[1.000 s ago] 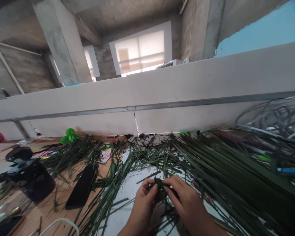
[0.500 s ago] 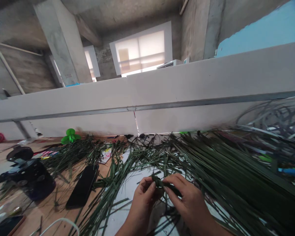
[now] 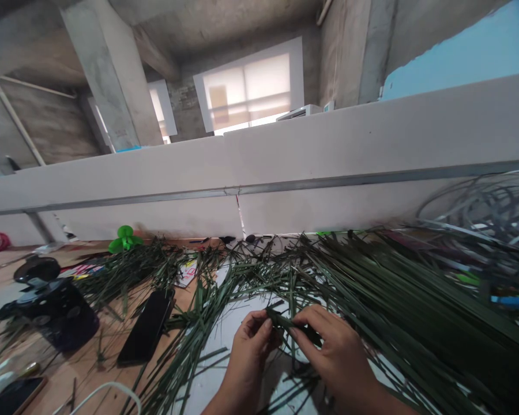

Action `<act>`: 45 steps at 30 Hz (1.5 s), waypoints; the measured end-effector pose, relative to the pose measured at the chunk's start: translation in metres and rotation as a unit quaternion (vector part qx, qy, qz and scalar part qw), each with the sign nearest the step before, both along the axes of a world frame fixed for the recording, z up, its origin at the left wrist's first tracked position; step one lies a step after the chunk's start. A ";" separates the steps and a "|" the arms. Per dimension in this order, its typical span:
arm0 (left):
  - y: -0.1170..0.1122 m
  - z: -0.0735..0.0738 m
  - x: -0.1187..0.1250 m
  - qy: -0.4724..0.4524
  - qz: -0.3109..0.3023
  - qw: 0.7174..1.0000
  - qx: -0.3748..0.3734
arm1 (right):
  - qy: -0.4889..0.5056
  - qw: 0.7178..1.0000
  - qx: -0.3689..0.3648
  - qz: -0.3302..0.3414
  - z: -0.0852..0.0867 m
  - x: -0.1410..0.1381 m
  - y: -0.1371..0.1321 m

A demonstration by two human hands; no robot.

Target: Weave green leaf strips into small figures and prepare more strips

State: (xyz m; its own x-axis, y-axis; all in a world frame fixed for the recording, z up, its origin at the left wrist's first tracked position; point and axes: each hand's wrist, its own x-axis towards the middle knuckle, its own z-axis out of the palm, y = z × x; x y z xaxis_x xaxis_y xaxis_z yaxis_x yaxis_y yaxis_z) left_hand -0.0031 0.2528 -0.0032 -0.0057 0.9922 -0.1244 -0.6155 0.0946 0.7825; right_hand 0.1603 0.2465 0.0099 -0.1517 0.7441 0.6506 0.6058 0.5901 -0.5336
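Note:
Between my two hands is a small piece of dark green leaf strips [image 3: 281, 320], folded or woven together, held above a white surface [image 3: 229, 323]. My left hand [image 3: 251, 344] pinches its left end between thumb and fingers. On the other side my right hand [image 3: 331, 341] grips the right part, thumb below and index finger above. A strip of leaf runs back under the right palm. The exact weave is partly covered by my fingers. Loose cut strips [image 3: 203, 317] lie around the white surface on the left and behind.
A thick sheaf of long green leaves [image 3: 415, 294] fills the right side. To the left are a black phone [image 3: 147, 328], a dark cup with an open lid [image 3: 60, 317], another phone [image 3: 15, 397] and a white cable [image 3: 112, 385]. A green propeller-like object [image 3: 125, 238] stands by the partition [image 3: 177, 222].
My right hand has shifted slightly right, and more of the flat leaf strip shows between the two hands. My left hand stays nearly in place.

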 end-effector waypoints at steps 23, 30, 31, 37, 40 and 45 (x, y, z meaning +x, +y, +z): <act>-0.005 0.003 0.002 0.039 -0.026 0.999 0.027 | 0.027 0.999 -0.032 0.016 0.002 0.000 -0.001; -0.004 0.005 0.002 0.033 -0.020 0.999 0.024 | -0.019 1.000 0.011 -0.010 0.004 0.001 -0.001; -0.003 0.004 0.001 0.033 -0.020 0.999 0.022 | -0.017 1.000 0.011 -0.011 0.004 0.001 0.000; 0.000 0.001 0.000 0.040 -0.039 0.998 0.030 | -0.012 1.000 -0.017 -0.005 0.002 0.000 0.000; -0.001 0.002 -0.001 0.044 -0.029 0.998 0.029 | -0.012 1.000 -0.010 -0.009 0.004 0.000 0.000; -0.001 0.005 -0.003 0.047 -0.013 0.999 0.022 | -0.018 1.000 -0.010 -0.008 0.007 0.002 0.000</act>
State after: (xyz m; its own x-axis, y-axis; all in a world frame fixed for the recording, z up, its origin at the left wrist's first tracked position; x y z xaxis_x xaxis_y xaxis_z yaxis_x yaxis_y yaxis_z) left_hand -0.0057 0.2522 0.0019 0.0105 0.9966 -0.0817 -0.5366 0.0745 0.8405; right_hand 0.1623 0.2467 0.0165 -0.1634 0.7590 0.6303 0.6345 0.5700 -0.5220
